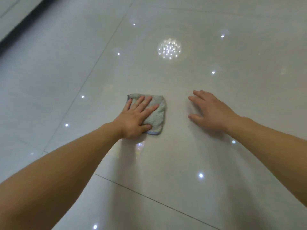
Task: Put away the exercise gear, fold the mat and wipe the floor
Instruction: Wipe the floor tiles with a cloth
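A small pale grey-green cloth (158, 113) with a blue edge lies flat on the glossy white tiled floor (166, 163). My left hand (136, 117) presses down on the cloth with its fingers spread and straight, the thumb at the cloth's near edge. My right hand (211, 112) rests flat on the bare tile a short way to the right of the cloth, fingers straight, holding nothing. No exercise gear or mat is in view.
Thin grout lines (149, 199) cross the tiles. Ceiling lights reflect in the floor, with a bright cluster (169, 48) ahead. A dark strip (20, 24) runs along the far left edge of the floor.
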Demonstrator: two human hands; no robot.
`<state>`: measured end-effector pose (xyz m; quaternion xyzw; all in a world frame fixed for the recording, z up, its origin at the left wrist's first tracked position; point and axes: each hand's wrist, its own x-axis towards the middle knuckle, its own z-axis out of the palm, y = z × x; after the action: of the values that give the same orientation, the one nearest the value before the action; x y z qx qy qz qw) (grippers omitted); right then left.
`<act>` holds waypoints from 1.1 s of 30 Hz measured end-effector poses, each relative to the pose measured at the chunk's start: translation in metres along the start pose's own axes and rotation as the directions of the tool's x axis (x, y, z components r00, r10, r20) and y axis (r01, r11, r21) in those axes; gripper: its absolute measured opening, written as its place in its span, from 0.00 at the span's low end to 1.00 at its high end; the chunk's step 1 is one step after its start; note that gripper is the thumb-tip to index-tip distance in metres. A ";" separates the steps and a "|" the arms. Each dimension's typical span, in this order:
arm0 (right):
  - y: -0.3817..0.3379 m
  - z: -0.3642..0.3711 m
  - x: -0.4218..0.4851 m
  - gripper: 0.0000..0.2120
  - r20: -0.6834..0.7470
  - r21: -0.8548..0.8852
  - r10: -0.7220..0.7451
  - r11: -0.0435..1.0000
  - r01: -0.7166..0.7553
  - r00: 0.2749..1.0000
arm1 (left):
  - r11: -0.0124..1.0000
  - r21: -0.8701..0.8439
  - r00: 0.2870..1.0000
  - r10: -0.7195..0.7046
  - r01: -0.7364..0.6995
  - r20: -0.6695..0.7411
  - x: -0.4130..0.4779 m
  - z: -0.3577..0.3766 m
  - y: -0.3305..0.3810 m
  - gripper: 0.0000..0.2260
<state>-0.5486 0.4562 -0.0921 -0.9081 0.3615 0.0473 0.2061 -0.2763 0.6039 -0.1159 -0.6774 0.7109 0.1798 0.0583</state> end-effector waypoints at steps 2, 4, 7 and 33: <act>-0.005 0.000 0.007 0.34 -0.008 -0.001 -0.007 1.000 0.007 1.000 | 0.999 -0.013 0.999 -0.047 0.047 -0.001 -0.003 -0.001 -0.014 0.35; -0.010 0.002 0.013 0.34 -0.008 0.005 -0.012 1.000 0.012 1.000 | 0.996 -0.025 0.997 -0.081 0.081 0.001 -0.006 -0.001 -0.025 0.35; -0.018 0.007 0.018 0.35 -0.002 0.017 -0.032 0.999 0.032 0.999 | 0.994 -0.030 0.995 -0.103 0.102 -0.014 -0.009 -0.001 -0.036 0.36; -0.030 0.018 0.017 0.34 0.116 -0.096 0.023 0.995 -0.012 0.993 | 0.924 -0.301 0.961 -0.268 0.237 -0.065 -0.100 0.016 -0.094 0.30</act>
<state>-0.5149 0.4725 -0.1022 -0.9093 0.3540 0.1193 0.1831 -0.1790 0.7016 -0.1152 -0.7731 0.5854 0.2376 -0.0565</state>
